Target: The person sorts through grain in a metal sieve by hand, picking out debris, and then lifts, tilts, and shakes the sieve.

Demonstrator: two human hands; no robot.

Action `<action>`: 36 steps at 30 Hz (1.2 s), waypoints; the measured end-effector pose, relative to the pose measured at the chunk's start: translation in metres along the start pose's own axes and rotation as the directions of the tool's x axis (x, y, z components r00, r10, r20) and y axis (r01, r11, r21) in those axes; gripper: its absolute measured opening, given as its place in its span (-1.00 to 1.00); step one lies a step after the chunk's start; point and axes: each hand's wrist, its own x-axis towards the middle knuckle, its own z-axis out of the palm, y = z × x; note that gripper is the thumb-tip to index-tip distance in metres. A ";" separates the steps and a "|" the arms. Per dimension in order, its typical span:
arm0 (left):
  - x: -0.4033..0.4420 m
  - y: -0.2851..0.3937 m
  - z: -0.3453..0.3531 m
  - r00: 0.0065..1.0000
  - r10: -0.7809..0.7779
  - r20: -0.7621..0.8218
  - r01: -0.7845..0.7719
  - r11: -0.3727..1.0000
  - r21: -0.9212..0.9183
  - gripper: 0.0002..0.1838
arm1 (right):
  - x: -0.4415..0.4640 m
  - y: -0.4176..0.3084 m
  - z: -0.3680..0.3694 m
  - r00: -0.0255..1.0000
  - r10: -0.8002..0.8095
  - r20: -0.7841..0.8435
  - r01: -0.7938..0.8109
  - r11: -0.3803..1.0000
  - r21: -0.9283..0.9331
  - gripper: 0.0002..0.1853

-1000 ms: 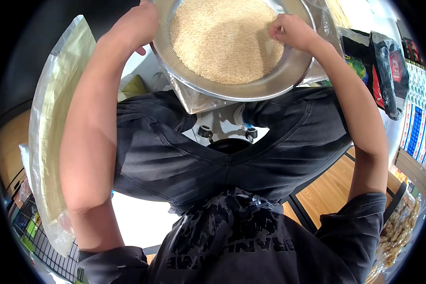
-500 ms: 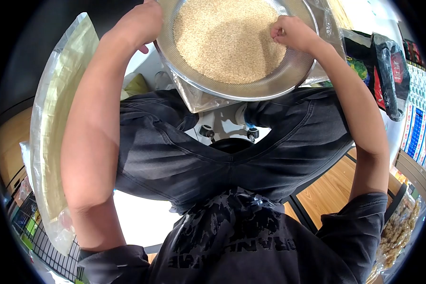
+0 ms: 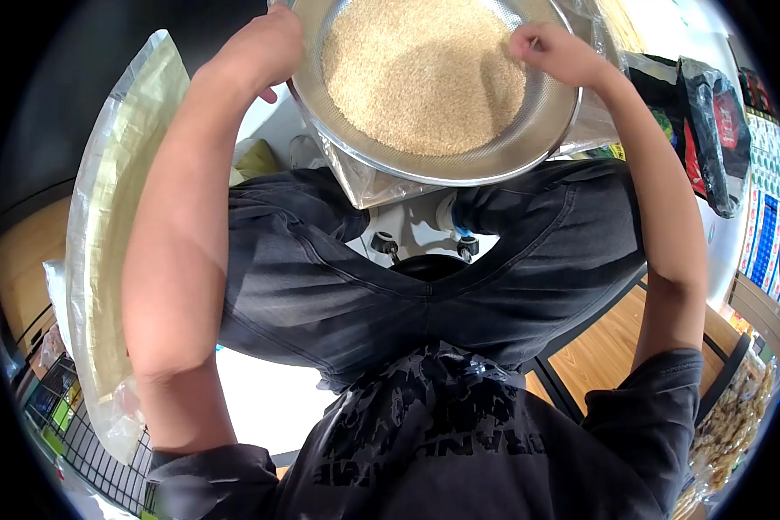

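Note:
A wide metal sieve (image 3: 381, 160) with a perforated wall is at the top of the head view, just past my knees. Small pale tan grains (image 3: 425, 87) cover its bottom; their exact kind is unclear. My left hand (image 3: 269, 52) is closed at the sieve's left rim, with some of its fingers hidden. Over the right side of the grains, near the sieve wall, my right hand (image 3: 559, 54) has its fingers pinched together. Anything between those fingertips is too small to make out. A clear plastic bag (image 3: 377, 188) lies under the sieve.
On the left stands a tall translucent woven sack (image 3: 117, 234), beside a black wire basket (image 3: 95, 442). Black printed packaging (image 3: 711, 130) and stacked small boxes (image 3: 763, 234) are at right. A bag of brown dried goods (image 3: 737, 416) sits lower right.
My right hand has moved slightly right and up, from the grains toward the sieve's right wall. My left hand stays at the rim. The whole view has shifted a little.

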 end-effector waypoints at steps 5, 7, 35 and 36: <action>-0.001 0.001 -0.001 1.000 0.001 0.003 -0.001 0.999 -0.033 -0.62 | -0.032 0.015 -0.032 0.950 0.239 -0.201 -0.158 0.923 0.351 -0.79; -0.005 0.010 -0.007 1.000 0.013 -0.009 -0.013 0.999 -0.045 -0.59 | -0.048 0.010 -0.037 0.882 0.410 -0.235 -0.175 0.746 0.643 -0.79; 0.003 0.004 0.001 0.999 -0.047 0.023 0.047 0.999 0.014 -0.57 | -0.028 -0.049 -0.010 0.985 0.153 -0.076 -0.109 0.905 0.411 -0.73; 0.005 0.001 0.004 0.999 -0.036 0.000 0.036 0.999 0.012 -0.58 | -0.021 -0.060 -0.003 0.995 0.097 -0.008 -0.091 0.955 0.283 -0.74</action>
